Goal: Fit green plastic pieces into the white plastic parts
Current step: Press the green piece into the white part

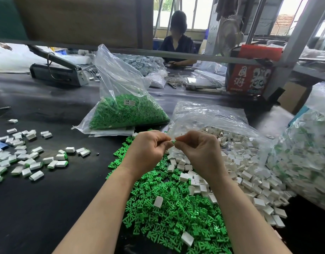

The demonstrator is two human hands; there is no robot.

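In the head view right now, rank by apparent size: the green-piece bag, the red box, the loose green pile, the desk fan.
1. loose green pile, though nearness to the camera inflates it
2. green-piece bag
3. red box
4. desk fan, farthest away, so its true size is unsure

Matt green plastic pieces (169, 208) and white plastic parts (249, 173) beside glossy clear bags (121, 74).

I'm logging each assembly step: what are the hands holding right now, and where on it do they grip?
A small green plastic piece, pinched between the fingertips of the left hand and the right hand. Only a sliver shows, so the exact part gripped cannot be told.
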